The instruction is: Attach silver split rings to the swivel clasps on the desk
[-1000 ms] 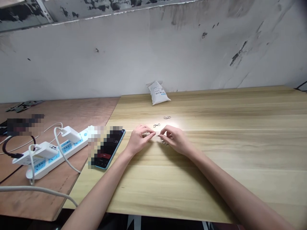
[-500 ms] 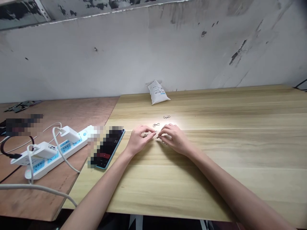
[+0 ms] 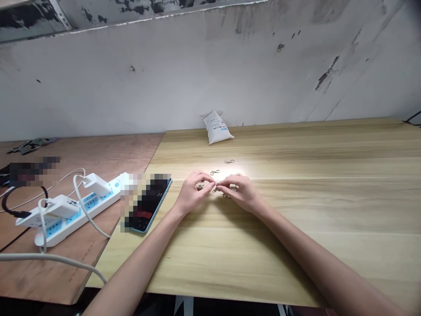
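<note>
Hands (image 3: 194, 192) closer together, fingertips (image 3: 219, 185) nearly meeting

My desk (image 3: 296, 228) is pale yellow, streaked with darker grain; the little rings (image 3: 215, 172) are silver (dull, not shiny), the power strip (image 3: 112, 186) white and blue, the wall (image 3: 210, 74) blotched black.

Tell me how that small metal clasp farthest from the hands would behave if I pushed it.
The small metal clasp looks like thin bent wire, so it is probably stiff and light. It lies flat on the wooden tabletop, so it would likely slide rather than roll. Its small size may make it fiddly to pick up.
</note>
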`<move>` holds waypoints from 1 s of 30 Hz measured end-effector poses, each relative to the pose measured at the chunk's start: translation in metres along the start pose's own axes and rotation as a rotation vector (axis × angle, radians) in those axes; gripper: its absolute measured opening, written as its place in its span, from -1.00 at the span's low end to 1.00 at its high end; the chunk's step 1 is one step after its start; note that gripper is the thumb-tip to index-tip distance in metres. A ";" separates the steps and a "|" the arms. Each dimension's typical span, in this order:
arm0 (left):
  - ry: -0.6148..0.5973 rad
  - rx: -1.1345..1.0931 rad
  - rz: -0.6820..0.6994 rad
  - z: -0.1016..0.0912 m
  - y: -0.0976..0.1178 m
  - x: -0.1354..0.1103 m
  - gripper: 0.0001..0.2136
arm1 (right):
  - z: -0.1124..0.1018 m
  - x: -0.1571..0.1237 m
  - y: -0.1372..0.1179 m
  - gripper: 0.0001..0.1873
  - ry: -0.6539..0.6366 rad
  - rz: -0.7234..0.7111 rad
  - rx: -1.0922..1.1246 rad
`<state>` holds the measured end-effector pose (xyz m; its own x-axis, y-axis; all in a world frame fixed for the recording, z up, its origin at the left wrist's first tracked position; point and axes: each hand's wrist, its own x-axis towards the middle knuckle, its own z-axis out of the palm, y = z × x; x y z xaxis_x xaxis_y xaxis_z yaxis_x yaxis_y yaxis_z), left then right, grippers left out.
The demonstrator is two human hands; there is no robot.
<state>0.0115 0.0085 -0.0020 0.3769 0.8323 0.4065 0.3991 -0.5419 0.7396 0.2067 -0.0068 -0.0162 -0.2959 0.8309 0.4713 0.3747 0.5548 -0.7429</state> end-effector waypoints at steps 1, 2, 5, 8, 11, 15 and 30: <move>-0.005 -0.007 -0.010 0.000 0.000 0.000 -0.93 | 0.000 0.000 -0.001 -0.87 0.008 -0.013 -0.034; -0.011 -0.012 -0.020 0.000 0.001 0.000 -0.92 | 0.000 0.000 -0.001 -0.87 0.013 -0.026 -0.067; -0.038 -0.026 -0.041 0.000 0.002 -0.001 -0.92 | -0.001 0.000 -0.003 -0.88 0.008 -0.067 -0.133; -0.054 -0.059 -0.060 0.000 0.004 -0.002 -0.91 | -0.003 -0.001 -0.004 -0.89 0.004 -0.107 -0.171; -0.063 -0.138 -0.087 0.000 0.002 -0.002 -0.89 | -0.004 0.000 -0.007 -0.89 0.015 -0.113 -0.167; -0.082 -0.288 -0.129 0.002 -0.003 -0.001 -0.86 | -0.004 0.000 -0.012 -0.87 0.056 -0.087 -0.132; -0.026 -0.334 -0.203 0.005 -0.002 -0.001 -0.84 | 0.003 -0.002 -0.014 -0.83 0.073 -0.071 -0.193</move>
<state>0.0147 0.0082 -0.0065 0.3408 0.9131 0.2239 0.1750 -0.2956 0.9392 0.1997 -0.0158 -0.0082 -0.2653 0.7865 0.5577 0.5188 0.6040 -0.6051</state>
